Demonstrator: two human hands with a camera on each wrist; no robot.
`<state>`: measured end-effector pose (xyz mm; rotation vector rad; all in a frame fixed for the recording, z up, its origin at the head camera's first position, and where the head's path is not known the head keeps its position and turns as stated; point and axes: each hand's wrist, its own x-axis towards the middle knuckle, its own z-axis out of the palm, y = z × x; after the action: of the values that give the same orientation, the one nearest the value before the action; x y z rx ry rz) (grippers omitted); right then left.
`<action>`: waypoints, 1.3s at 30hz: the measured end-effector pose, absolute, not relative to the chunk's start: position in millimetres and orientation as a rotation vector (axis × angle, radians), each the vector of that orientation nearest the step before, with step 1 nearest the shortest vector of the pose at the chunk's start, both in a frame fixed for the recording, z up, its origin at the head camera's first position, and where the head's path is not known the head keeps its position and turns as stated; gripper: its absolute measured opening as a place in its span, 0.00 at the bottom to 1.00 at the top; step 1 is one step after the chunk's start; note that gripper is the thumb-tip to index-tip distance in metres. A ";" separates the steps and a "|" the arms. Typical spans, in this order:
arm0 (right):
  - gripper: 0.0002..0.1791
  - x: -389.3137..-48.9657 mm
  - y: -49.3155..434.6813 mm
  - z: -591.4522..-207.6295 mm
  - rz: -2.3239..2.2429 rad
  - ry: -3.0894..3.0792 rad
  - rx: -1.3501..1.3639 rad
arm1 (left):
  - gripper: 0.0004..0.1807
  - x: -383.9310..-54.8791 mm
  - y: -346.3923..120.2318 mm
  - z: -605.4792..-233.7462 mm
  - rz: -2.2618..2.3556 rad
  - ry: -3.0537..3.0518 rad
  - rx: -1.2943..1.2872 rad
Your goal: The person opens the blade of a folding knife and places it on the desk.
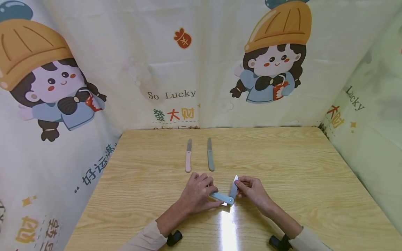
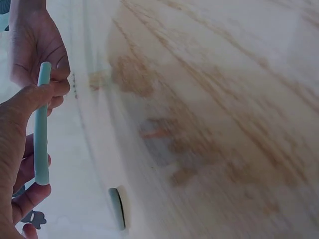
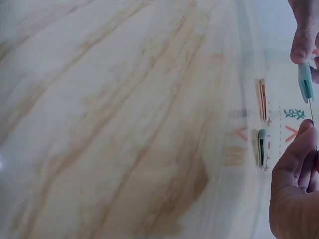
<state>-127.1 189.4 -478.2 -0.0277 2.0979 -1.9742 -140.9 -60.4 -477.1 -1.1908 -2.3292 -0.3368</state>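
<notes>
A light blue folding knife (image 1: 222, 197) is held between both hands over the table, its blade (image 1: 233, 188) swung partway out at an angle to the handle. My left hand (image 1: 196, 193) grips the handle, thumb on one side and fingers on the other; the left wrist view shows the pale handle (image 2: 42, 139) edge-on. With thumb and fingers, my right hand (image 1: 253, 192) pinches the blade near its tip. In the right wrist view the thin blade runs from the handle (image 3: 305, 82) down to the right fingertips (image 3: 305, 128).
Beyond the hands, a pink knife (image 1: 188, 160) and a grey-green knife (image 1: 210, 160) lie side by side on the wooden table (image 1: 150, 150), unfolded with blades pointing away. A printed curtain (image 1: 132, 69) hangs along the table's back and sides.
</notes>
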 end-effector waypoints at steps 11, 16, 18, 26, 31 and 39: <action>0.16 -128.3 192.3 -479.6 -2.062 2.055 0.029 | 0.23 -137.9 -60.0 -476.4 -0.308 -2.304 -1.158; 0.14 -127.3 190.1 -481.8 -2.154 1.997 0.136 | 0.23 -136.2 -58.0 -475.4 -0.325 -2.305 -1.139; 0.13 -126.5 188.5 -482.5 -2.195 1.974 0.184 | 0.23 -135.0 -57.3 -476.0 -0.332 -2.305 -1.123; 0.09 -123.0 178.7 -481.0 -2.372 1.931 0.341 | 0.22 -134.0 -53.1 -475.6 -0.418 -2.379 -1.024; 0.09 -123.9 173.8 -477.8 -2.463 1.904 0.386 | 0.22 -133.3 -48.2 -477.0 -0.444 -2.372 -0.961; 0.07 -126.0 171.1 -473.5 -2.511 1.889 0.444 | 0.23 -130.5 -42.0 -462.8 -0.636 -2.586 -0.998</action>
<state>-126.0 171.1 -473.5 0.4437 1.8893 -2.5107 -130.5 -42.0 -462.8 -0.9983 -2.5856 -0.6356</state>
